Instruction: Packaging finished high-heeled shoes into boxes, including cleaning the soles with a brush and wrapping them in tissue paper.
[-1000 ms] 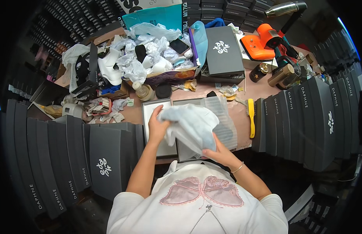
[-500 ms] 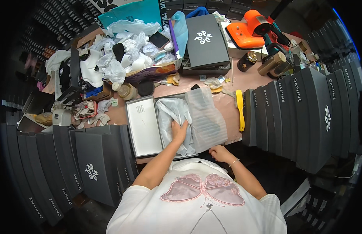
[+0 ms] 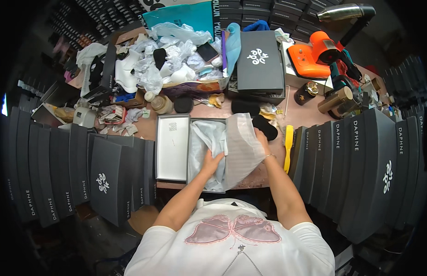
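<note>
Open box (image 3: pixel 195 181) holds tissue paper (image 3: pixel 209 138); left hand (image 3: pixel 212 162) inside

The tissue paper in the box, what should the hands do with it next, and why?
Probably fold the raised flap down. The left hand presses the tissue paper flat inside the open box, while the right hand holds the other sheet lifted over the box's right side, so the lining is only half laid.

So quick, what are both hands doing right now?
Left hand: open, pressing flat on the tissue paper in the box.
Right hand: holding the paper's folded-over flap.
</note>
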Motion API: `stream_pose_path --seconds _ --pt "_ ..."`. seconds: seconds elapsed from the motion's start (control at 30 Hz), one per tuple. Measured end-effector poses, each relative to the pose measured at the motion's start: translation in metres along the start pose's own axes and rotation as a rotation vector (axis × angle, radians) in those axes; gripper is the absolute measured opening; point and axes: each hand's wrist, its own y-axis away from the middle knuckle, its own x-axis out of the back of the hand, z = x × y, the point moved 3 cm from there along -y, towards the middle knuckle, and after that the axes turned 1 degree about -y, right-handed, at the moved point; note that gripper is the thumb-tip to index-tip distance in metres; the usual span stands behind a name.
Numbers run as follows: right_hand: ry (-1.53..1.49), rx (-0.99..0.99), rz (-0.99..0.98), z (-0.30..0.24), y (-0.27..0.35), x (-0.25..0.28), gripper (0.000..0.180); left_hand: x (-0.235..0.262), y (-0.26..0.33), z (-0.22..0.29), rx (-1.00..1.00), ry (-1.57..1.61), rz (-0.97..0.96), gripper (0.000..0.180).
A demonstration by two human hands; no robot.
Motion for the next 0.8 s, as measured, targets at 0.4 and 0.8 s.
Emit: stream_pose_path --seconds 0.4,0.8 --pt "-0.314 0.406 -0.068 -0.154 0.106 -0.025 0.078 0.126 0.06 0.034 -0.235 -0.47 0.408 0.042" --pt "0.481 0.466 -0.321 -0.161 0.107 -0.088 0.081 0.155 0.113 0.082 -0.221 -0.62 0.075 0.02"
